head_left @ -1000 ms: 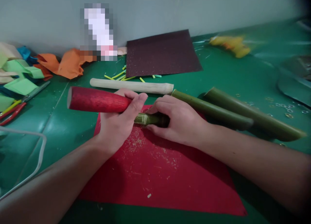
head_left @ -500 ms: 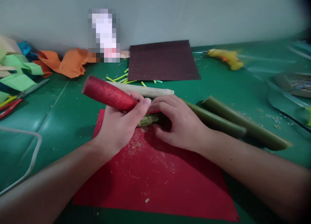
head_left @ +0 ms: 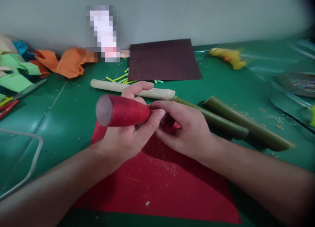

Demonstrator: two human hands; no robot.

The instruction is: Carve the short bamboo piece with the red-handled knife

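Note:
A thick red wooden handle (head_left: pixel 125 112) tapers rightward, its flat greyish end turned toward me. My left hand (head_left: pixel 128 138) is closed on it, the thumb stretched along its narrow end and one finger raised behind. My right hand (head_left: pixel 183 123) is closed beside the left thumb, fingertips curled inward at the handle's narrow end. What sits inside the right fingers is in shadow and hidden. Both hands are above a red sheet (head_left: pixel 159 187) sprinkled with pale shavings.
Behind the hands lies a pale peeled stick (head_left: pixel 108 85). Two green bamboo pieces (head_left: pixel 248 122) rest at right. Farther back are a dark brown sheet (head_left: pixel 164 61) and a yellow glue gun (head_left: pixel 228 57). Orange paper (head_left: pixel 71 62) and red-handled scissors (head_left: pixel 10 108) are at left.
The red handle has swung so that its flat end faces me. My left hand has shifted right and raised a finger. The carved green bamboo seen between the hands is now hidden.

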